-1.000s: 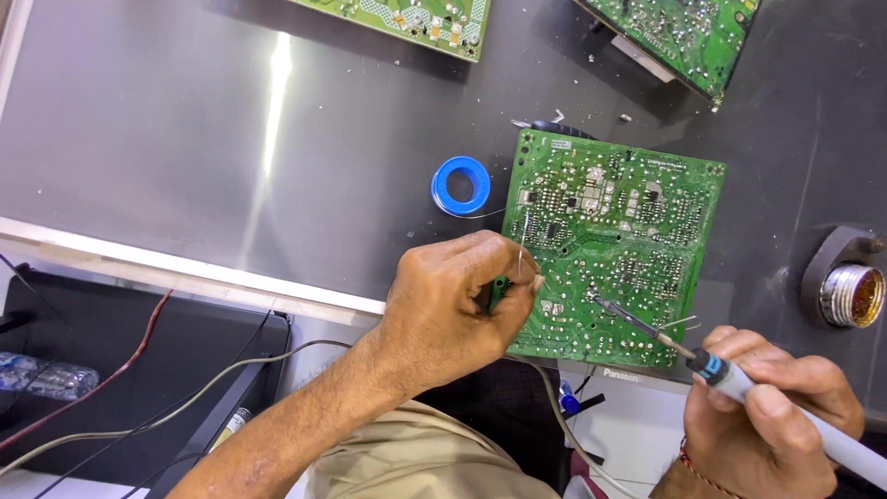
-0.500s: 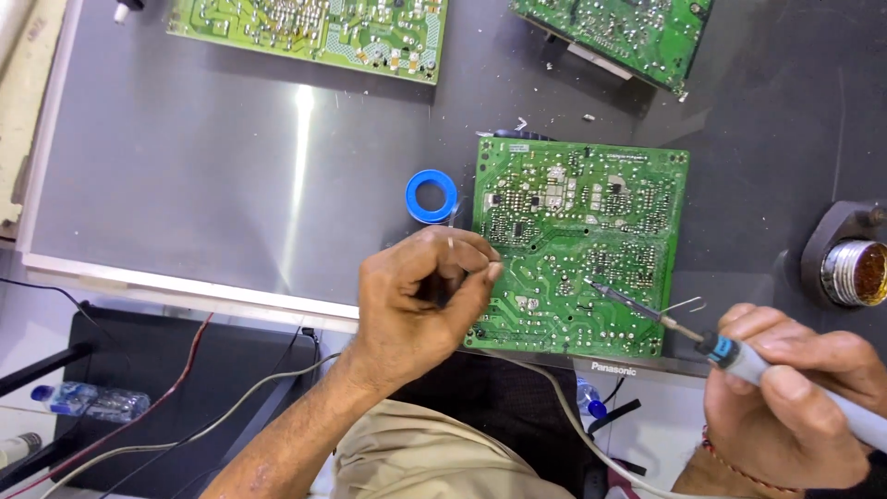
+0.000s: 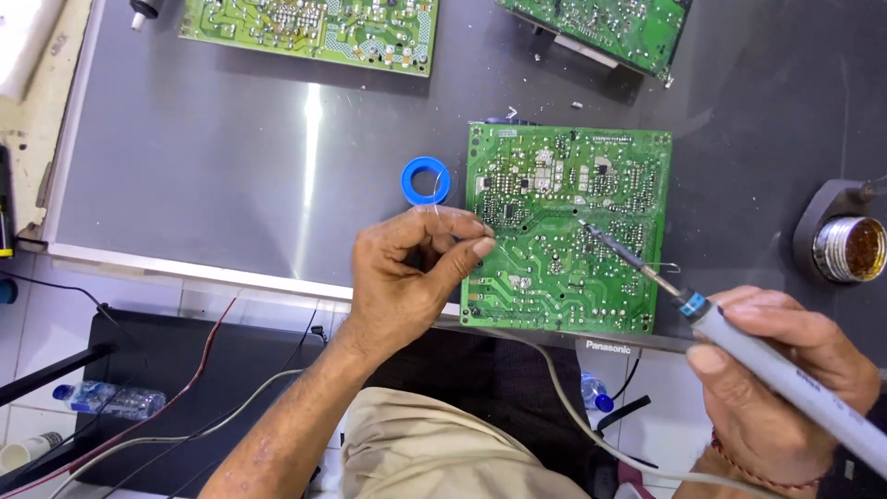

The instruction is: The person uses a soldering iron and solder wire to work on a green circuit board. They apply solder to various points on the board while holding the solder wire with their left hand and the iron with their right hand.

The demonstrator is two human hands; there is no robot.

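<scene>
Soldering at the green board

Gripping a grey soldering iron, the right hand rests its tip on the green circuit board lying on the counter. Left hand, grip pinched, seemingly holds thin solder wire at the board's edge. Beyond sits a blue spool.

Your bare grey table lies open leftward; the blue solder spool and tip-cleaner pot flank the circuit board.
</scene>
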